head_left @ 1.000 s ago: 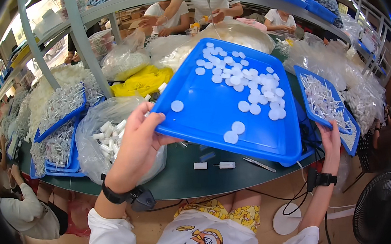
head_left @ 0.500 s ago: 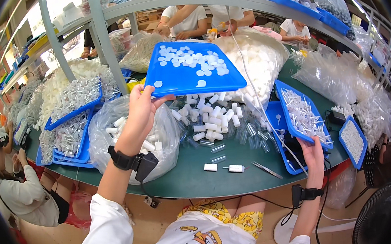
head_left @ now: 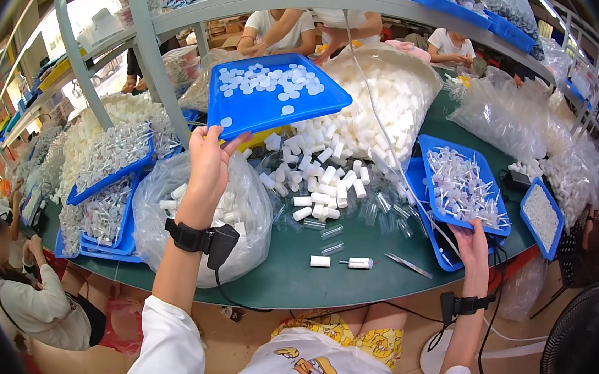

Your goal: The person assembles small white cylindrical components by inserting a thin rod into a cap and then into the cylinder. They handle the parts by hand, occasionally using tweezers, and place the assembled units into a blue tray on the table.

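Observation:
My left hand (head_left: pixel 209 160) grips the near left corner of a blue tray (head_left: pixel 257 114), raised above the table, with several translucent white discs (head_left: pixel 272 79) scattered on it. Low on the right, my right hand (head_left: pixel 471 243) has its fingers closed on the near edge of another blue tray (head_left: pixel 481 162). That one is tilted and full of small white stemmed pieces (head_left: pixel 459 181). It overlaps a further blue tray (head_left: pixel 418 176) beneath. Between my arms lie a heap of white cylinders (head_left: pixel 324 185), clear tubes (head_left: pixel 332 249), tweezers (head_left: pixel 407 265), a single white cylinder (head_left: pixel 319 261) and one with a thin stem (head_left: pixel 357 263).
An open plastic bag (head_left: pixel 152 214) of white cylinders stands by my left forearm. A large sack (head_left: pixel 398 93) sits behind the heap. A grey shelf frame (head_left: pixel 227 9) and a hanging white cable (head_left: pixel 371 95) cross the view. People work across the table and at left.
The raised tray has moved left and slightly up with my left hand. At right, the tilted tray has shifted down over the one beneath, my right hand still on its edge.

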